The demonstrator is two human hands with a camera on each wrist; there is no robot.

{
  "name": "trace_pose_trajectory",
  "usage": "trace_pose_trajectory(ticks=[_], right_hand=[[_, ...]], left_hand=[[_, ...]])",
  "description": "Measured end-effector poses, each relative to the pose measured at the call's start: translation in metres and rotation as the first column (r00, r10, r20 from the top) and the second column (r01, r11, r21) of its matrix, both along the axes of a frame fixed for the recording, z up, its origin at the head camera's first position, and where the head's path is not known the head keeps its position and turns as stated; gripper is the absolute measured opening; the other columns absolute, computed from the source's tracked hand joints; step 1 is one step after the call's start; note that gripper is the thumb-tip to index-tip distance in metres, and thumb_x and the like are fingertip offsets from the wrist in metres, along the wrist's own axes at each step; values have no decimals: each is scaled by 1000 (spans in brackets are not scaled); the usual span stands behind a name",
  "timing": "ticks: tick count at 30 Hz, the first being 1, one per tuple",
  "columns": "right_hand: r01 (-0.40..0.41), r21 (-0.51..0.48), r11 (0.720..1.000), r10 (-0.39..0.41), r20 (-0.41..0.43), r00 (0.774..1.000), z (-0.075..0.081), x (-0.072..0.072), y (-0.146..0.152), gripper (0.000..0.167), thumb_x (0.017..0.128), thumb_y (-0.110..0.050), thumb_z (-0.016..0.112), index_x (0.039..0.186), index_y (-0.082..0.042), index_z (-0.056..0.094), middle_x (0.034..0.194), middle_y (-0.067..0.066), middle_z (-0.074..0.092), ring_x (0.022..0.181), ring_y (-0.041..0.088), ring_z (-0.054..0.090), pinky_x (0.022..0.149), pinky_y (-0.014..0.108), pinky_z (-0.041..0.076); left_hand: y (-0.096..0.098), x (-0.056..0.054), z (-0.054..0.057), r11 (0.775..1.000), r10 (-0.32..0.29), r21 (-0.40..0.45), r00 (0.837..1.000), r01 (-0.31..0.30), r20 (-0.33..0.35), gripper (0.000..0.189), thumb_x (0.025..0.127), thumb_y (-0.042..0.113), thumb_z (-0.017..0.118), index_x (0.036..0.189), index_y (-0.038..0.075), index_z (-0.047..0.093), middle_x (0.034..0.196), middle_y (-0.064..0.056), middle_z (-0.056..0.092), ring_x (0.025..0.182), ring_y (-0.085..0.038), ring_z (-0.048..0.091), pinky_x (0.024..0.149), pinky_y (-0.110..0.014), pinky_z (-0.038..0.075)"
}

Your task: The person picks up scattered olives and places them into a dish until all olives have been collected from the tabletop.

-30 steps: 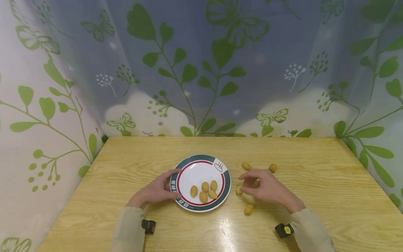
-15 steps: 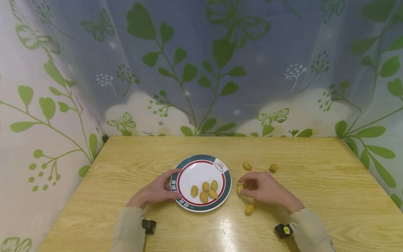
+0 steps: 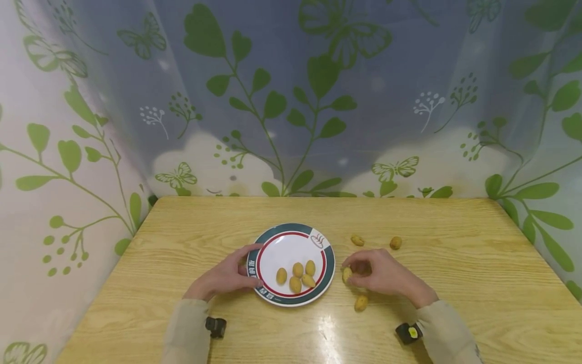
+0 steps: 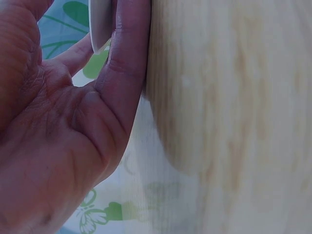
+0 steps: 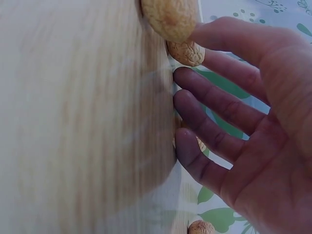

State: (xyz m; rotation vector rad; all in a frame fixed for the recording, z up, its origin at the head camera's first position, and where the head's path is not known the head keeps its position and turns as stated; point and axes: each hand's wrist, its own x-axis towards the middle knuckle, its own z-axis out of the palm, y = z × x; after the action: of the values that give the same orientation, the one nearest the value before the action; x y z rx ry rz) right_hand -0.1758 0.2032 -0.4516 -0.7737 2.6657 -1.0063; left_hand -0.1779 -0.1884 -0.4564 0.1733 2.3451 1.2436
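My left hand (image 3: pixel 227 272) holds the left rim of a white plate (image 3: pixel 277 253) with a dark green border and red ring, thumb over the edge. In the left wrist view, the plate's edge (image 4: pixel 99 27) sits between the fingers. Several small wrinkled yellow-brown ovals (image 3: pixel 295 284) lie on the plate's near right part. Right of the plate, my right hand (image 3: pixel 384 273) pinches another wrinkled oval (image 3: pixel 347 274) between thumb and index finger, at table level. The right wrist view shows that oval (image 5: pixel 187 53) partly behind a nearer one (image 5: pixel 168 17), with the other fingers spread by the table.
Loose ovals lie around the right hand: one nearer me (image 3: pixel 361 303), one behind the hand (image 3: pixel 357 240) and one further right (image 3: pixel 395 242). The wooden table (image 3: pixel 218 217) ends at a leaf-patterned curtain (image 3: pixel 254 162) behind and at both sides.
My right thumb and index finger have closed round the oval beside the plate, the hand dipping slightly. The left hand and plate stay in place.
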Motion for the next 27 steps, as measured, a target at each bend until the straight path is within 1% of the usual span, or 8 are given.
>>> trace_pose_trajectory(ticks=[4,9,19,22,27], right_hand=[[8,5,1000,-8,2,1000,-1,1,0,29,87,-25,80,114,-15,75,97,-6,73,87,4,63,78,25,54],[5,2,1000,-5,-2,1000,-2,2,1,27,87,-23,80,112,-16,76,95,-7,72,86,3,62,78,25,53],[-9,8,1000,9,0,1000,-2,1,0,33,84,-21,82,115,-15,76,97,-7,72,88,7,64,79,25,53],[-15,5,1000,15,-7,1000,-2,0,0,33,83,-20,83,115,-14,75,96,-6,72,88,7,64,78,25,54],[-14,-4,1000,14,1,1000,-1,0,-1,34,82,-18,83,115,-12,75,95,-4,72,87,7,65,78,24,56]], left_hand=[[1,1,1,1000,22,-16,1000,-22,1,88,81,20,87,156,27,40,126,-10,61,92,-18,64,81,-31,55],[2,1,1,998,37,-44,999,-37,-3,88,81,22,87,155,30,41,125,-8,60,91,-18,63,80,-31,53],[2,1,1,999,32,-32,999,-31,5,88,81,21,87,155,29,40,117,-8,63,88,-18,63,79,-30,53],[2,1,2,999,32,-35,999,-32,5,88,81,22,87,155,30,40,116,-8,62,88,-18,63,78,-30,52],[1,2,2,1000,16,-20,1000,-16,3,88,82,22,86,156,27,38,117,-9,65,90,-18,64,81,-30,53]])
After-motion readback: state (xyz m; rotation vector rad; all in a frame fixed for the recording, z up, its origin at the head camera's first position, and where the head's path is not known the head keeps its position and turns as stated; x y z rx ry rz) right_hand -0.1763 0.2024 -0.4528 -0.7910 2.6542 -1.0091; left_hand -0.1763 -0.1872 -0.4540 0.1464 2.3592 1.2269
